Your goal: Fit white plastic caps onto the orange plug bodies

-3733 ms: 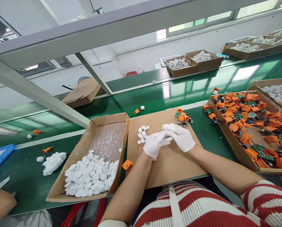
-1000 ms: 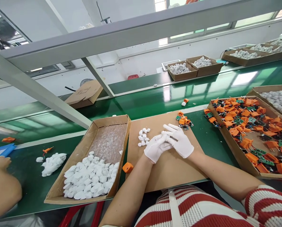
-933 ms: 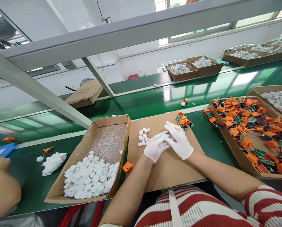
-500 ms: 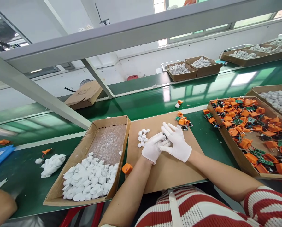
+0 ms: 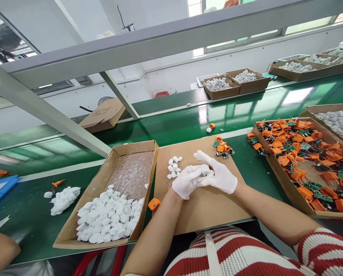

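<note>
In white gloves, my left hand [image 5: 186,181] and my right hand [image 5: 223,177] meet above a brown cardboard sheet [image 5: 208,212]. Both have their fingers closed around a small white lump-like piece [image 5: 206,170], mostly hidden by the gloves. To the left of my hands lies a little group of white pieces [image 5: 174,168] on the cardboard. Several orange plug parts with green circuit boards [image 5: 223,147] are heaped at the sheet's far right corner. A single orange plug housing [image 5: 154,204] rests by its left edge.
A cardboard tray [image 5: 131,174] with many white pieces stands at left; another tray [image 5: 275,170] full of orange plugs and boards is at right. Behind runs a green conveyor belt [image 5: 171,128], under a metal beam [image 5: 148,48]. Another person's arm [image 5: 1,247] shows at far left.
My right hand, flat with fingers spread before, has curled around the piece against my left hand. On the belt, the small orange-and-white item has shifted left.
</note>
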`<state>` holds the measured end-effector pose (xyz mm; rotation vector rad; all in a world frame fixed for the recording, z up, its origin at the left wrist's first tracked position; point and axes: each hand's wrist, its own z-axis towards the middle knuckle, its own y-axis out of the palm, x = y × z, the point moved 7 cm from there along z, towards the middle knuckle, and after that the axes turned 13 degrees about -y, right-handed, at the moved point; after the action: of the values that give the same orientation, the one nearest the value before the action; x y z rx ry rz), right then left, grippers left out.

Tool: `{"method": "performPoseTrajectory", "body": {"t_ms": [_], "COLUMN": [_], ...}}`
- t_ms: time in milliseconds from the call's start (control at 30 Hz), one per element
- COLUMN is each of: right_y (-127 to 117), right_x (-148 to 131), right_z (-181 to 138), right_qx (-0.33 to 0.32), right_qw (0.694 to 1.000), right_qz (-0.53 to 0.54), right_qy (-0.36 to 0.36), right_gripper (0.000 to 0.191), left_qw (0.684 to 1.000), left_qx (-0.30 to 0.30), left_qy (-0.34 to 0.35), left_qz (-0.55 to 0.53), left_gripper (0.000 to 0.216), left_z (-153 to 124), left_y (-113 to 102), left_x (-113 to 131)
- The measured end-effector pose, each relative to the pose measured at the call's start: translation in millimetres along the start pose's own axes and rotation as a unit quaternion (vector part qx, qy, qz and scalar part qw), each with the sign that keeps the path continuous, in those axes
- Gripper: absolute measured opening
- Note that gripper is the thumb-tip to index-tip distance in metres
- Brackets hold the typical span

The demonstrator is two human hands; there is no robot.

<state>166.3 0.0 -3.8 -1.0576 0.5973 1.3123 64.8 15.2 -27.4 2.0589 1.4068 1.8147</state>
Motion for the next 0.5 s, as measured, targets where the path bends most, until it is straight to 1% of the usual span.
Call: {"method": "performPoseTrajectory", "body": {"t_ms": [33,100,133,167,233,300,367,433,500], "right_y": [1.2,2.8,2.8,2.5,0.9,-1.9,-7.4,-13.3,-16.4], "right_x": [0.6,1.0,1.8,3.1,4.9,2.6,-3.2,-11.5,-16.7], "right_z": [-0.3,-0.3,-0.4,-0.7,-1.6,-2.3,-2.7,-2.9,-3.0], "right_qx": [-0.009,-0.017,-0.014,-0.008,0.006,0.017,0.039,0.064,0.079], "right_qw": [1.000,1.000,0.999,0.999,0.999,1.000,0.998,0.992,0.985], "right_qz": [0.009,0.022,0.027,0.032,0.036,0.016,-0.023,-0.075,-0.118], "right_qy": [0.002,-0.012,-0.016,-0.015,-0.010,-0.016,-0.038,-0.076,-0.101], "right_gripper": [0.064,0.042,0.034,0.032,0.036,0.047,0.059,0.059,0.051], "left_qw": [1.000,1.000,1.000,0.999,0.998,0.997,0.996,0.992,0.984], "left_qx": [0.004,0.020,0.030,0.040,0.054,0.064,0.077,0.113,0.162], "left_qy": [0.004,0.007,0.008,0.009,0.012,0.019,0.029,0.046,0.062], "left_qz": [0.008,0.008,0.006,0.006,0.014,0.029,0.041,0.042,0.036], "left_gripper": [0.030,0.032,0.033,0.034,0.037,0.041,0.043,0.043,0.043], "left_z": [0.9,2.6,3.2,3.6,3.9,3.4,2.3,0.3,-2.1], "left_y": [-0.7,-2.8,-3.9,-4.9,-5.5,-5.2,-5.0,-8.1,-13.2], "left_x": [-0.9,-3.3,-4.5,-5.3,-5.8,-4.2,-0.5,4.7,9.3]}}
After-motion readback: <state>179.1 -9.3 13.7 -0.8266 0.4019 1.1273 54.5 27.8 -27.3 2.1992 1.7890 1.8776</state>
